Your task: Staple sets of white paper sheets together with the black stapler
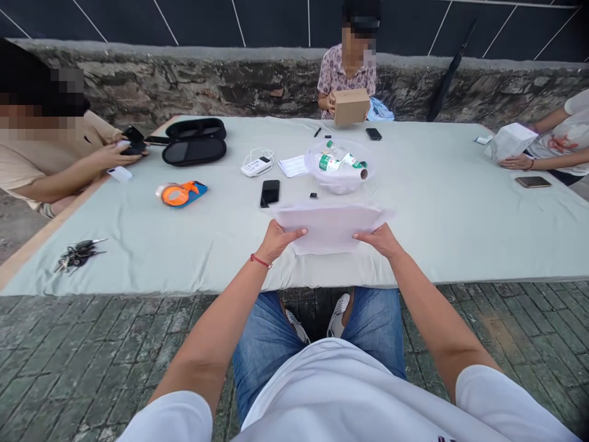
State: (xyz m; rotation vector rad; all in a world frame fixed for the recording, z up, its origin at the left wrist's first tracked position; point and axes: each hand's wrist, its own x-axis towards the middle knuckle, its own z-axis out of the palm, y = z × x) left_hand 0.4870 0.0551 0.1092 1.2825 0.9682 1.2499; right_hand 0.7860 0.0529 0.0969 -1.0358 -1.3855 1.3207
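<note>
My left hand (277, 241) and my right hand (383, 240) grip a stack of white paper sheets (330, 228) by its two sides. Both thumbs lie on the near face and the other fingers are hidden behind it. The sheets are tilted up over the front part of the table. Just beyond them a black phone (270, 193) and a small black piece (313, 196) lie on the cloth. A clear plastic bowl (338, 183) with green-labelled bottles (329, 162) and a cardboard tube stands behind the sheets.
The cloth-covered table (460, 227) also bears keys (79, 255), an orange tape dispenser (177, 194), an open black case (194, 151), a white power strip (257, 167) and more phones. Three people sit around it; one holds a cardboard box (351, 107), another a white box (512, 142).
</note>
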